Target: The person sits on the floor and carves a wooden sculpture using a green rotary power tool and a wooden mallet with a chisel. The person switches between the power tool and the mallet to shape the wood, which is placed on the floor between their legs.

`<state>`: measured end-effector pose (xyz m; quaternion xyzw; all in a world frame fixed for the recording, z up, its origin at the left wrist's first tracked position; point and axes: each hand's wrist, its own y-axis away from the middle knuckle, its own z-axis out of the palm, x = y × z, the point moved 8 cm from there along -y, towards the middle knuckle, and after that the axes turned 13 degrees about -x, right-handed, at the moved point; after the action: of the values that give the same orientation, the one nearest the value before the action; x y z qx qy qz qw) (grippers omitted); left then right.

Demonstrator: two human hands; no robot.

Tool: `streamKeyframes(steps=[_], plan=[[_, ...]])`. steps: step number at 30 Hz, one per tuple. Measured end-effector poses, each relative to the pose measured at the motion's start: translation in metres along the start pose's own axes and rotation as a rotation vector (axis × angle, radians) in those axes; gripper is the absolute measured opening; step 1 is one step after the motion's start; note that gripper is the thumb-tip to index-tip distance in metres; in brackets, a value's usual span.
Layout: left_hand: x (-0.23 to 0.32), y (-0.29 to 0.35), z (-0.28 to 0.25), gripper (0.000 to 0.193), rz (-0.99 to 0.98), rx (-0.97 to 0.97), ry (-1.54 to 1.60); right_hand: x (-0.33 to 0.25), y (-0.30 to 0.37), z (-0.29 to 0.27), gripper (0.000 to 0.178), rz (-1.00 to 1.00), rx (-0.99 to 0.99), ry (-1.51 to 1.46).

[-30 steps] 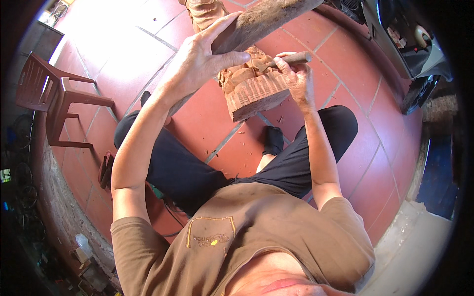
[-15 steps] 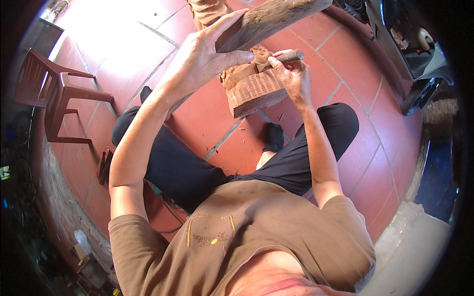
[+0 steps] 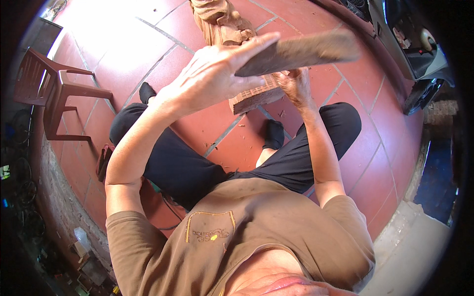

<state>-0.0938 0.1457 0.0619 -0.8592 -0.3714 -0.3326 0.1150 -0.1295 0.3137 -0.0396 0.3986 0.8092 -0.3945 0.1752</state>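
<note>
I sit on a red tiled floor with my legs spread. My left hand (image 3: 212,74) is raised and grips a flat dark wooden bat (image 3: 301,52) by its end, the bat reaching right over my right hand. My right hand (image 3: 296,86) is closed on a thin chisel, mostly hidden under the bat, pressed against a carved wooden block (image 3: 252,96). The block stands on the floor between my feet, with a ridged pattern on its top face.
A carved wooden figure (image 3: 219,22) stands just beyond the block. A brown plastic chair (image 3: 54,89) is at the left near a low brick wall (image 3: 59,197). A parked scooter (image 3: 414,44) fills the upper right. Wood chips (image 3: 281,113) lie by the block.
The bat in my left hand has swung down and to the right, closer to my right hand. The right hand stays at the block.
</note>
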Motion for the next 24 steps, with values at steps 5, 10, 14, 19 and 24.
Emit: streamKeyframes(steps=[5,10,14,19,24], plan=[[0.006,-0.002,0.003,0.073,-0.038,-0.017,-0.126,0.002,0.006,0.003,0.034,-0.124,0.047,0.128],[0.026,0.009,-0.017,0.072,0.310,0.306,-0.077,0.016,0.004,0.014,0.032,0.080,-0.164,-0.031],[0.006,-0.001,-0.002,0.072,0.035,0.050,-0.265,0.009,0.008,0.007,0.027,0.003,0.006,0.085],[-0.016,0.003,-0.005,0.072,-0.077,0.068,-0.176,0.044,0.002,-0.003,0.023,0.293,-0.004,-0.340],[-0.026,0.011,-0.029,0.070,-0.053,0.184,0.030,0.054,0.001,-0.044,0.022,0.319,0.258,-0.608]])
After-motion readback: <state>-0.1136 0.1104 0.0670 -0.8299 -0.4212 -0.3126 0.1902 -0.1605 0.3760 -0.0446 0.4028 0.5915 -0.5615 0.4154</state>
